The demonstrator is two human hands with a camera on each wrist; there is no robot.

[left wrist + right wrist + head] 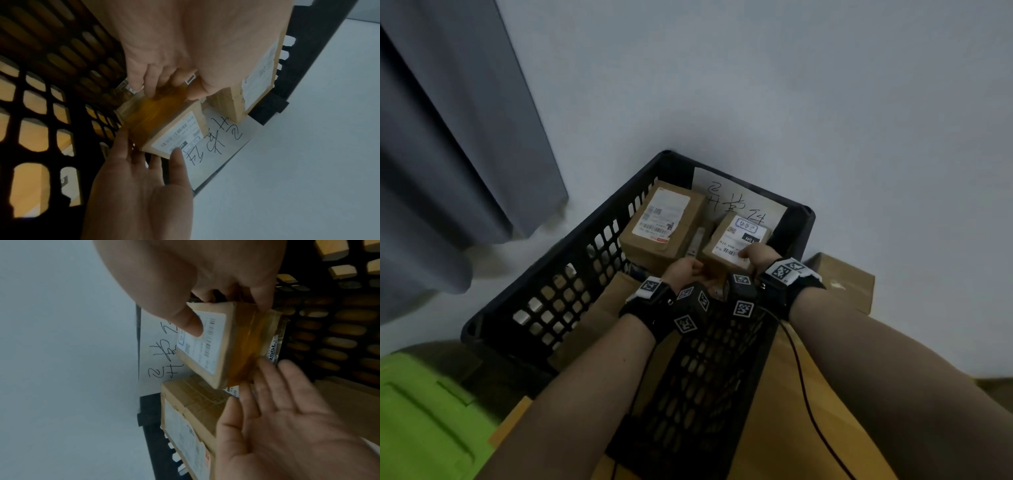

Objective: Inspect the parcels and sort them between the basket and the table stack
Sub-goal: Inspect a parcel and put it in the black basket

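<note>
Nearest, two bare forearms in black wrist straps reach over a wooden bench (787, 404) into a black plastic basket (571, 274) with latticed walls; the right hand (758, 255) grips a small cardboard parcel (736, 241), thumb pressed on its white printed label, fingers (264, 295) curled over the edge bound in glossy amber tape; the left hand (683, 269) meets the parcel's near taped end with straight, spread fingers (150, 81), not curled round it; the parcel sits tilted inside the basket, right of a larger boxy cardboard parcel (664, 222) with a matte white label; behind both, a handwritten white paper sheet (732, 195) leans on the far wall.
</note>
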